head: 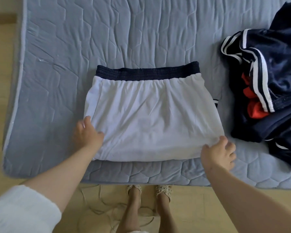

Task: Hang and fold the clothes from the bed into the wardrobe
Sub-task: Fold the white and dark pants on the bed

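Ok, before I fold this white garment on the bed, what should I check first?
1. White garment lies flat on the mattress: ok, light wrinkles only.
2. Left hand holds the near left corner: ok.
3. Right hand holds the near right corner: ok.
4. Navy waistband lies straight: ok.
5. Navy pile is clear of the garment: ok.
6. Layers underneath are aligned: cannot tell, hidden.

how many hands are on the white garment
2: the left hand holds the white garment at its near left corner, the right hand at its near right corner; neither is hidden.
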`<state>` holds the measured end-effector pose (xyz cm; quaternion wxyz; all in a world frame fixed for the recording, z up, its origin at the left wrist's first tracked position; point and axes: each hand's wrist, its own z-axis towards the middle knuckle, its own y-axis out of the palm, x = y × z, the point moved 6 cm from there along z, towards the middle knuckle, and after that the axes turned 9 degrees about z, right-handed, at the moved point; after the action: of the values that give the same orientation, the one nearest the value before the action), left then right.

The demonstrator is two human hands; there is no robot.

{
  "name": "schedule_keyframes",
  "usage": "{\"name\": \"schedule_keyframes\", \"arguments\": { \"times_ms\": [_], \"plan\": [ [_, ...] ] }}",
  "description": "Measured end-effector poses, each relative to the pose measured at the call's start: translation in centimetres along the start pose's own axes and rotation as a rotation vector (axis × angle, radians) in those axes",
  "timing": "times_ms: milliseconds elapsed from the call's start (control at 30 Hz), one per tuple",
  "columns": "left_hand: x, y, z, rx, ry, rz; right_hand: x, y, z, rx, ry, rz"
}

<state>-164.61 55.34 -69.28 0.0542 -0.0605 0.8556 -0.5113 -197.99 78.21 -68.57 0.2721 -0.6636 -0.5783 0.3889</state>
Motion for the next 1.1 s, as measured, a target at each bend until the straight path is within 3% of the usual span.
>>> {"name": "schedule_keyframes", "arguments": {
  "times_ms": [100,200,300,367,567,667,867,967,1100],
  "plan": [
    [6.8,-1.2,0.7,0.026,0.378,0.120,1.2,2.8,-2.8,-0.031,0.306,0.223],
    [13.0,-1.2,2.0,-0.025,0.659,0.240,1.4,7.6,-5.6,-0.225,0.568,0.493],
    [18.4,-0.9,4.1,0.043,0.877,0.387,0.1,12.7,-7.5,-0.451,0.662,0.804],
    [21.0,-0.5,6.0,0.057,0.929,0.439,0.0,14.9,-7.5,-0.505,0.662,0.892],
    [23.2,1.0,10.6,-0.141,0.750,0.435,2.4,16.9,-6.0,-0.443,0.642,0.952],
    [22.4,2.1,9.8,-0.402,0.697,0.343,2.4,17.1,-6.2,-0.425,0.657,1.016],
    [20.1,3.9,6.1,-0.731,0.572,0.177,1.5,16.2,-7.8,-0.489,0.776,1.402],
    [19.0,3.9,5.3,-0.796,0.451,-0.007,0.8,15.3,-8.1,-0.554,0.783,1.508],
    [17.0,1.5,4.9,-0.771,0.279,-0.306,-1.0,12.4,-7.2,-0.650,0.704,1.451]
  ]
}}
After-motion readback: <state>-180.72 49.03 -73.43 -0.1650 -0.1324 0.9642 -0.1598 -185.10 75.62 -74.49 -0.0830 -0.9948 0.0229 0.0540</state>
